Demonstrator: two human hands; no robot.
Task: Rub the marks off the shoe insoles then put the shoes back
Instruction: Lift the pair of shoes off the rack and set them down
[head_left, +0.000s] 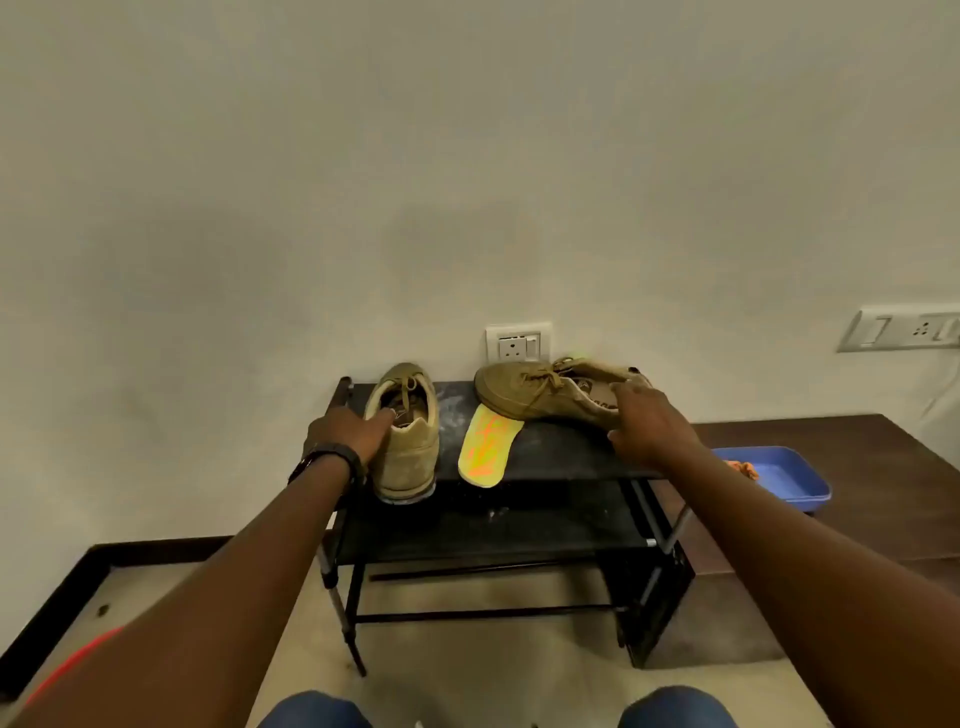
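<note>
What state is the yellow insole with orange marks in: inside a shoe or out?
Out. The yellow insole lies on the black rack's top shelf, between one tan suede shoe and the second shoe.

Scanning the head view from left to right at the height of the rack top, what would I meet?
Left hand → first shoe → yellow insole → second shoe → right hand → blue tray
</note>
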